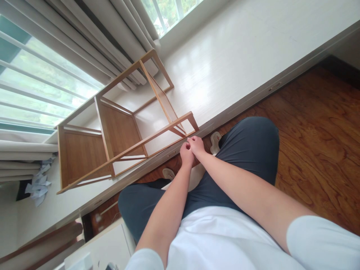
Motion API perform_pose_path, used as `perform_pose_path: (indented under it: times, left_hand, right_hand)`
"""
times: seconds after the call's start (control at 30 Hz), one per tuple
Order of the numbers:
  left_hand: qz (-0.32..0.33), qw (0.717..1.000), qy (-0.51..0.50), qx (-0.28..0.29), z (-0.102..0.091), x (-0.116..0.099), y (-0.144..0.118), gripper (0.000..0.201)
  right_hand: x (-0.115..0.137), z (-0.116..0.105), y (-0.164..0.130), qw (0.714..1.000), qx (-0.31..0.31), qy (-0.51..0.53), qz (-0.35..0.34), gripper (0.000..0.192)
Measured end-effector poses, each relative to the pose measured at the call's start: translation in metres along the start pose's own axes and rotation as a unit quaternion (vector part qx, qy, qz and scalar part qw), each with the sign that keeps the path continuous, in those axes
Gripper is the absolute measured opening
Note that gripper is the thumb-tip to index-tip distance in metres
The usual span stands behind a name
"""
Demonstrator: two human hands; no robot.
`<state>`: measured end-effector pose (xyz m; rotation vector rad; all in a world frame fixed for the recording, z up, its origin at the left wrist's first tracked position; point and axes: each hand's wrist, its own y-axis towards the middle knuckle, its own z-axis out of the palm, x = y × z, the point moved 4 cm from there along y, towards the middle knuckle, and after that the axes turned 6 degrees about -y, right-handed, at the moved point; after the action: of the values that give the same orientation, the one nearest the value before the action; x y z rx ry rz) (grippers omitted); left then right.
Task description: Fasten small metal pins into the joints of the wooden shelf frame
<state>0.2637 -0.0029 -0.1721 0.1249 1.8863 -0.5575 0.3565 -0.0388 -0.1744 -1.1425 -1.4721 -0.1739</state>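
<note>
A wooden shelf frame (132,146) with several slatted or panelled levels lies on its side on a long white ledge. Its near end (193,122) reaches to the ledge's front edge. Just in front of that end, my left hand (186,153) and my right hand (197,145) are held together, touching each other. Fingers of both hands are curled and pressed close. Whatever they may hold between them is hidden or too small to make out.
The white ledge (225,56) runs below the windows, with grey curtains (92,33) behind the shelf. Crumpled pale paper or cloth (41,185) lies at the left. A white cabinet or table (109,243) stands at lower left, and wooden flooring (315,138) spreads to the right.
</note>
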Motion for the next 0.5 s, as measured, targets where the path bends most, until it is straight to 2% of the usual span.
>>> perform_pose_path:
  times: [0.2,0.33,0.43,0.5]
  left_hand:
    - [0.022,0.995,0.098,-0.014,-0.002,-0.018,-0.003,0.022]
    - [0.030,0.982,0.187,-0.011,-0.003,-0.030,-0.006,0.019]
    - [0.031,0.978,0.206,-0.007,-0.004,-0.029,-0.005,0.018]
    - [0.026,0.984,0.178,0.001,-0.004,-0.020,-0.003,0.016]
  right_hand:
    - [-0.001,0.000,0.001,1.000,-0.002,-0.002,0.003,0.020]
    - [-0.002,0.000,0.002,1.000,-0.001,-0.002,0.005,0.016]
    - [-0.001,0.000,0.002,1.000,-0.001,-0.002,0.003,0.015]
    - [-0.001,0.000,0.002,1.000,-0.003,-0.003,0.000,0.016]
